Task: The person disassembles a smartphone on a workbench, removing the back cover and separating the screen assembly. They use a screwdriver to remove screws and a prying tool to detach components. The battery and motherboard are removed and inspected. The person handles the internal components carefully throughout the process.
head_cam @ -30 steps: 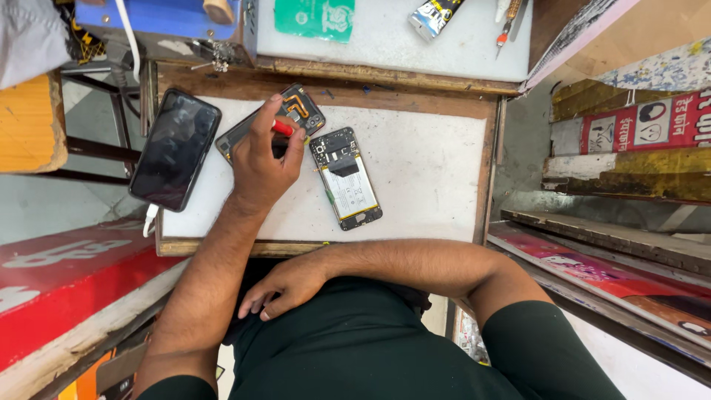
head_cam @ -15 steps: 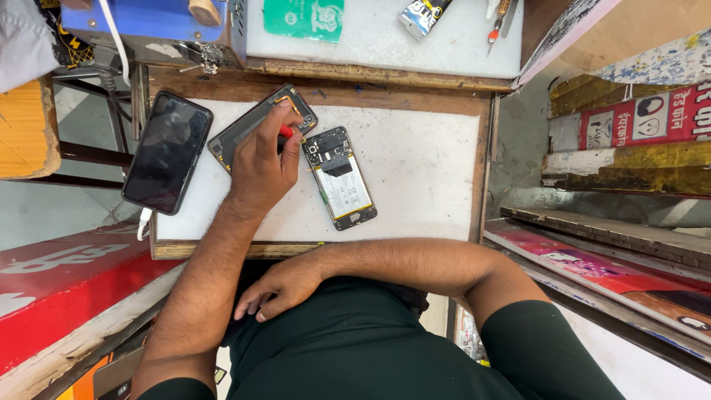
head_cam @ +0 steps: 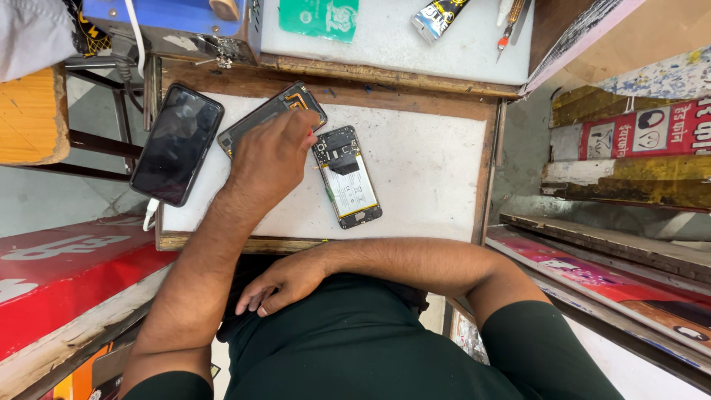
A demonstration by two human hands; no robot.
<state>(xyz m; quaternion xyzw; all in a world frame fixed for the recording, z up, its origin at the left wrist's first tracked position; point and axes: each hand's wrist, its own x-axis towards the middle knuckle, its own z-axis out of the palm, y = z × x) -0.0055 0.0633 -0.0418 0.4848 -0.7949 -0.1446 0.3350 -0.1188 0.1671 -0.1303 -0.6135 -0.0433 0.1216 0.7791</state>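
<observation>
Phone back cover [head_cam: 255, 118] lies off the opened phone [head_cam: 348, 178] on the worktop [head_cam: 422, 163]; left hand [head_cam: 270, 152] presses it, grip unclear. Right hand [head_cam: 285, 281] rests empty, fingers loose.

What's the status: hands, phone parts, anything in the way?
Left hand on the phone back panel, red-tipped tool in fingers. Right hand idle against torso. Opened phone just beside, black phone on the left; nothing blocking.

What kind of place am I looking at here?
Probably a small phone repair stall: an opened phone with its battery and board exposed lies on the white worktop, the left hand on a detached back panel, a tube nearby.
</observation>
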